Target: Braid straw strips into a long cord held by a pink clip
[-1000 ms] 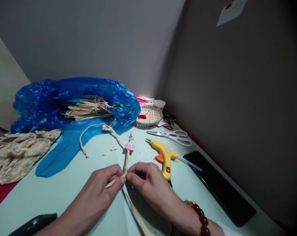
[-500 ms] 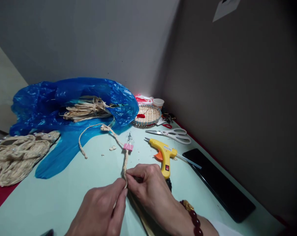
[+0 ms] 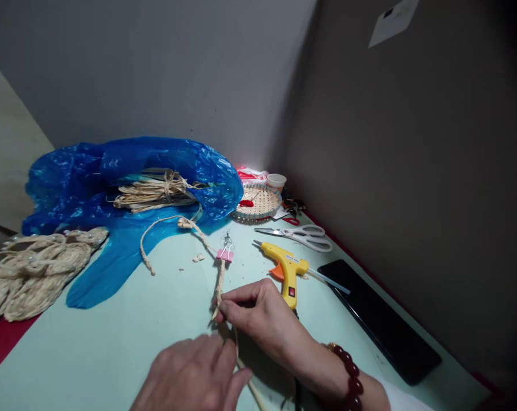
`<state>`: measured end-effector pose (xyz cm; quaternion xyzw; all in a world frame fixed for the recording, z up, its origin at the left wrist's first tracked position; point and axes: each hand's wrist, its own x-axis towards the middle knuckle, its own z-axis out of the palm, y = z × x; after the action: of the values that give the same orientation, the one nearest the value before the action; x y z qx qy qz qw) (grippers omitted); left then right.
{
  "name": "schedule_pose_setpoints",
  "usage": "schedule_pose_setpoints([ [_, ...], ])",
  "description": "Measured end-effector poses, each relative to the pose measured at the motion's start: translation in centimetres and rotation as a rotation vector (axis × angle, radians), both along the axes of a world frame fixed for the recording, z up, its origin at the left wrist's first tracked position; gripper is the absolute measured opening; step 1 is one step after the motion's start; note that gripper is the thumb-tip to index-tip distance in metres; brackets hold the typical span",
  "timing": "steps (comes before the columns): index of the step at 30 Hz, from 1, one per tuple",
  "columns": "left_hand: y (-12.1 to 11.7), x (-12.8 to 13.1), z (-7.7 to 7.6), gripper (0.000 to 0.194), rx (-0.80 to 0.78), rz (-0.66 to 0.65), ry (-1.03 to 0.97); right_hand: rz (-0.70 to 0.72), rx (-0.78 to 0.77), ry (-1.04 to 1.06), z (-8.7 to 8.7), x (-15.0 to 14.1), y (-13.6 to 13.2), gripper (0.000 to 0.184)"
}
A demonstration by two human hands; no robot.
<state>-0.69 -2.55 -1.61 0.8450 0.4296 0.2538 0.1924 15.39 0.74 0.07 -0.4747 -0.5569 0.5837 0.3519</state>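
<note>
A thin braid of pale raffia (image 3: 221, 274) runs toward me from a pink binder clip (image 3: 224, 256) on the pale green table. My right hand (image 3: 258, 311) pinches the braid's near end between thumb and fingers. Below it, my left hand (image 3: 193, 371) is blurred, fingers bent and thumb lower down, beside a loose raffia strand (image 3: 253, 388). Whether it grips that strand I cannot tell. Beyond the clip, the finished braid (image 3: 147, 251) curls left over a blue plastic bag.
The blue bag (image 3: 69, 171) holds a tied raffia bundle (image 3: 155, 191). Woven raffia pieces (image 3: 56, 268) lie left. To the right are a yellow glue gun (image 3: 289, 268), scissors (image 3: 305, 235) and a black phone-like slab (image 3: 387, 325). A round woven basket (image 3: 262, 200) stands behind.
My left hand has left the braid's end and moved down and right, toward me. My right hand still pinches the braid. The view has shifted slightly.
</note>
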Motion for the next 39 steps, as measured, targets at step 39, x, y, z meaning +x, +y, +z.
schedule_pose_setpoints([
  [39, 3.7, -0.2, 1.7, 0.032, -0.970, 0.171, -0.662, 0.018, 0.338, -0.410, 0.9, 0.4, -1.6, 0.020],
])
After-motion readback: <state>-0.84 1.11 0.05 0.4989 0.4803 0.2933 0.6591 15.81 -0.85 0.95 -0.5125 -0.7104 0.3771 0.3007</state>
